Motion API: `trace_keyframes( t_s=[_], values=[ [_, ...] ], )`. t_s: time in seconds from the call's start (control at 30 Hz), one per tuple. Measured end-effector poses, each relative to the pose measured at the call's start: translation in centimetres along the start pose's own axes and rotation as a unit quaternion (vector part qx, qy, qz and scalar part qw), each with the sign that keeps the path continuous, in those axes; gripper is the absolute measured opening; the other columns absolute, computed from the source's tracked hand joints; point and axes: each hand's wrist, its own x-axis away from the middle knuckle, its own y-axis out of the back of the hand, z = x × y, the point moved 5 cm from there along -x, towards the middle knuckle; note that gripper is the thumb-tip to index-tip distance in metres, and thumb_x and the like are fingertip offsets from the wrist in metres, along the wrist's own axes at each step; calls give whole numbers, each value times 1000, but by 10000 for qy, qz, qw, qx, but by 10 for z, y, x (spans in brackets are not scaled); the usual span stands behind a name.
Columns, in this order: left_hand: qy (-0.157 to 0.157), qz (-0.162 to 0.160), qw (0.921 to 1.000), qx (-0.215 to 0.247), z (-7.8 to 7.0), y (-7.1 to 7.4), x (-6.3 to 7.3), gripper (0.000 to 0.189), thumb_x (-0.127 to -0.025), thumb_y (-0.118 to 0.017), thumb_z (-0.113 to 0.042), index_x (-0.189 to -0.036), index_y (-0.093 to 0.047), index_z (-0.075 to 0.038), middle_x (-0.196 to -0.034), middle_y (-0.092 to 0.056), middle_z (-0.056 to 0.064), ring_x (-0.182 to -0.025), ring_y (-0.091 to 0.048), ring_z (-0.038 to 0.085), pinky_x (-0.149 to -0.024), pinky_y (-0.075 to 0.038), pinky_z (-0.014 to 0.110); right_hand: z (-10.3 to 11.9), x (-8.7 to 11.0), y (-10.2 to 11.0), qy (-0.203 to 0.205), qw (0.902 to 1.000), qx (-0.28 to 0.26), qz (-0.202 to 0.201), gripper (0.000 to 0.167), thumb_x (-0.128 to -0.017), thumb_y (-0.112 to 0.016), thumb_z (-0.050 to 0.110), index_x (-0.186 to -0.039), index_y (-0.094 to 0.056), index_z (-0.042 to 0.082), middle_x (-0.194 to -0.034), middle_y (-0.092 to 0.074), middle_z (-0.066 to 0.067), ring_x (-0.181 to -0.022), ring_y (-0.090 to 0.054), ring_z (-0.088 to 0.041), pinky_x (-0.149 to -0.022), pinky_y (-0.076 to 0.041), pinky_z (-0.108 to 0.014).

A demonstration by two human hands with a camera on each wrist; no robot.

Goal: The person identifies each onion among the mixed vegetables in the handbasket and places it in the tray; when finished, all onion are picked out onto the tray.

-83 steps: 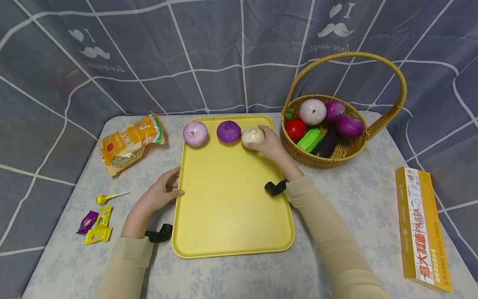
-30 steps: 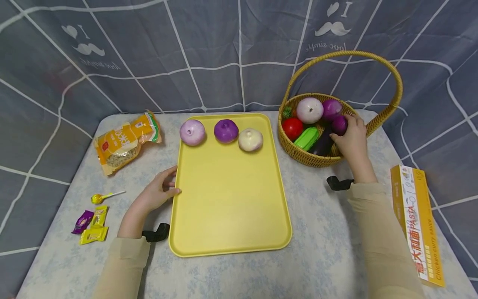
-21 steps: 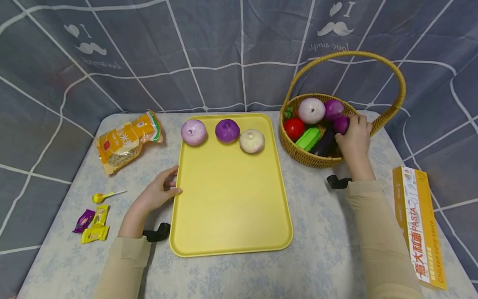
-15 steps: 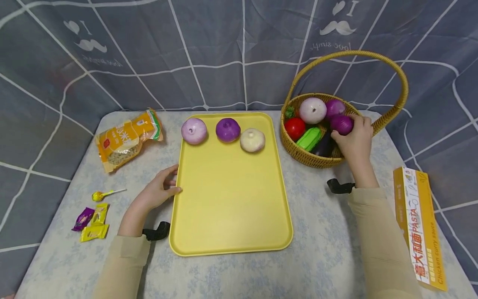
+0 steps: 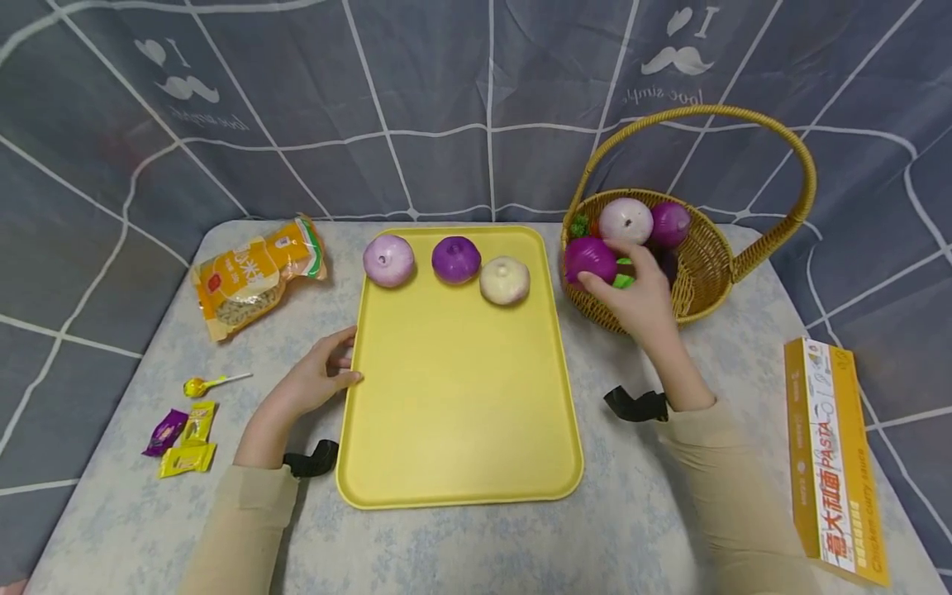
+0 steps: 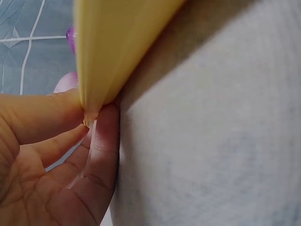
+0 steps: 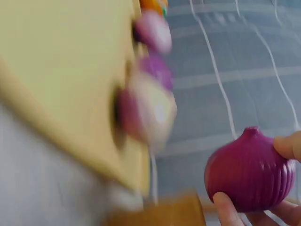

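Note:
My right hand [image 5: 638, 296] grips a purple onion [image 5: 591, 260] above the left side of the wicker basket [image 5: 695, 310]. In the right wrist view the onion [image 7: 249, 172] sits between thumb and fingers. My left hand [image 5: 316, 382] pinches the left rim of the yellow tray [image 5: 461, 397]; in the left wrist view the thumb lies on one side of the rim, fingers on the other. Along the tray's far end stand a pale purple onion [image 5: 389, 260], a dark purple one [image 5: 456, 259] and a whitish one [image 5: 505, 280].
The basket holds a large pale onion [image 5: 625, 221], another purple onion [image 5: 671, 224], a partly hidden green vegetable and an eggplant. An orange grain bag [image 5: 256, 277], a lollipop [image 5: 197, 387] and wrapped candies [image 5: 186, 460] lie left. A pasta box [image 5: 836, 459] lies right.
My right hand set the whitish onion on the tray, then reached into the basket. It has lifted out a purple onion and moved left. The left hand stays at the tray rim.

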Motion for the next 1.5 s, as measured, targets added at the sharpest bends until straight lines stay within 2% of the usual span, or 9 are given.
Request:
trace_keyframes(
  t_s=[0.17,0.4,0.53,0.67,0.77,0.93,1.17,1.33,1.5],
  values=[
    [-25,-17,10000,16,2,-2,1,74,-96,-60,-5,-155,-17,4,-149,-31,29,-116,-51,39,-96,-44,48,20,8,-62,-131,9941,-510,949,62,-85,-77,33,-138,-53,10,-135,-55,-13,-117,-58,-31,-90,-51,-43],
    [24,-53,10000,-16,2,-2,1,73,-96,-61,-6,-155,-18,3,-150,-31,29,-117,-52,39,-95,-45,48,47,16,-149,-468,9665,-1386,2108,59,-90,-72,28,-141,-49,8,-135,-57,-13,-117,-62,-29,-88,-54,-35],
    [-12,-80,10000,-25,1,-1,-1,73,-97,-61,-7,-155,-18,3,-149,-33,28,-117,-52,38,-96,-45,47,55,17,-187,-801,9503,-1752,2445,58,-93,-69,25,-142,-47,4,-134,-57,-15,-118,-59,-28,-83,-56,-30],
    [-49,-97,9999,11,2,-3,-2,73,-96,-61,-5,-155,-19,4,-148,-35,28,-115,-53,38,-95,-46,46,54,19,-216,-1106,9315,-2213,2666,56,-95,-66,20,-143,-44,-1,-134,-56,-22,-118,-60,-32,-86,-57,-32],
    [-32,-112,9999,56,2,-4,-1,73,-96,-61,-5,-155,-19,4,-147,-35,27,-115,-53,37,-94,-46,45,52,21,-229,-1163,9292,-2207,2728,55,-96,-65,23,-142,-46,-1,-134,-57,-24,-112,-65,-32,-84,-58,-31],
    [-32,-119,9999,73,2,-3,0,74,-96,-61,-7,-155,-19,3,-148,-35,27,-116,-53,38,-96,-46,46,54,21,-235,-895,9448,-1650,2686,52,-96,-64,31,-137,-53,1,-131,-62,-21,-103,-69,-29,-79,-58,-29],
    [-103,-152,9998,86,4,-2,3,73,-96,-61,-7,-155,-19,3,-148,-35,28,-117,-54,40,-95,-47,46,62,20,-227,-58,9668,-425,2520,51,-99,-57,40,-137,-55,6,-134,-63,-11,-124,-60,-22,-101,-48,-33],
    [-102,-129,9998,108,3,-2,3,74,-96,-61,-7,-155,-18,3,-148,-34,28,-117,-54,39,-94,-47,44,65,13,-194,300,9757,-349,2143,46,-99,-58,33,-135,-56,4,-134,-61,-12,-121,-61,-26,-101,-49,-37],
    [-117,-95,9998,122,3,-1,0,74,-95,-61,-5,-155,-18,4,-148,-34,28,-115,-54,39,-95,-48,45,64,0,-137,614,9849,-636,1488,35,-99,-60,21,-127,-62,0,-125,-65,-15,-115,-63,-28,-99,-51,-38]
  ],
)
